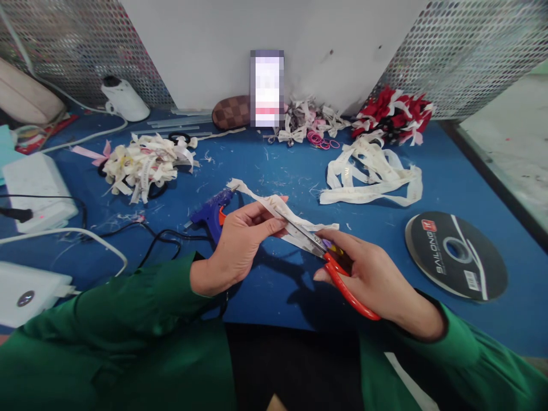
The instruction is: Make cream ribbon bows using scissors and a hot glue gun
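My left hand (240, 245) pinches a white ribbon (257, 196) between thumb and fingers, near the middle of the view. One end of the ribbon lies up by the tip of a blue glue gun (208, 214); the other reaches right, above the scissors. Red-handled scissors (349, 291) are in my right hand (372, 274), their blades pointing up and left toward my left fingers, against the ribbon. Part of the ribbon hangs below the blades. Whether the blades are parted is too small to tell. Something purple and yellow shows by my right fingers, partly hidden.
Ribbon bows (143, 165) are piled at left, loose white ribbon (372, 197) at right, with a ribbon spool (456, 256) nearer. Red bows (394, 114), a phone (268, 85) and a checkered pouch (231, 112) stand behind. Cables and white power boxes (38, 191) lie left.
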`<action>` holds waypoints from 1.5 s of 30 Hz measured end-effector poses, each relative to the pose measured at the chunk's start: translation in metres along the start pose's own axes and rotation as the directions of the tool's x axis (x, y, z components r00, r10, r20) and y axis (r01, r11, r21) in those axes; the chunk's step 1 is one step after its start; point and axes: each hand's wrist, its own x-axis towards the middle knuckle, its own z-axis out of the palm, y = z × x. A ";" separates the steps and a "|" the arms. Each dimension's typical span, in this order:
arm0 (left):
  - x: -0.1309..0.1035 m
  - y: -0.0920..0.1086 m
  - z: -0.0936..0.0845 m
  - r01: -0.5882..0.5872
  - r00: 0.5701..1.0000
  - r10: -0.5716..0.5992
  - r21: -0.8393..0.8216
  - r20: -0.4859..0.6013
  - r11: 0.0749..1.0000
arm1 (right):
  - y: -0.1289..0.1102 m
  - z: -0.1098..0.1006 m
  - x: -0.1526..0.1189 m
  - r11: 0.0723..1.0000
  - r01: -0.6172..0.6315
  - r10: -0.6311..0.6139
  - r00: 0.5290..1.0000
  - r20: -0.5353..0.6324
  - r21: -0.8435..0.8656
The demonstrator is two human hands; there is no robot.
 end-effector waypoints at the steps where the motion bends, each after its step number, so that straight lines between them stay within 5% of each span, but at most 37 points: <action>1: 0.000 0.000 0.000 -0.001 1.000 0.001 -0.002 0.002 1.000 | 0.000 0.000 0.000 1.000 -0.001 0.001 1.000 0.001 0.001; 17: 0.003 0.005 -0.007 0.028 0.996 -0.025 -0.038 0.080 0.999 | 0.006 -0.002 -0.001 1.000 0.025 -0.024 0.999 -0.020 0.014; 28: 0.006 0.006 -0.005 -0.026 0.999 0.025 -0.022 -0.041 0.999 | 0.005 -0.003 -0.002 1.000 0.021 -0.022 0.999 -0.049 -0.021; 45: 0.001 0.003 -0.003 -0.004 1.000 0.004 0.020 0.004 1.000 | 0.002 -0.004 -0.002 1.000 0.003 -0.003 1.000 0.008 -0.024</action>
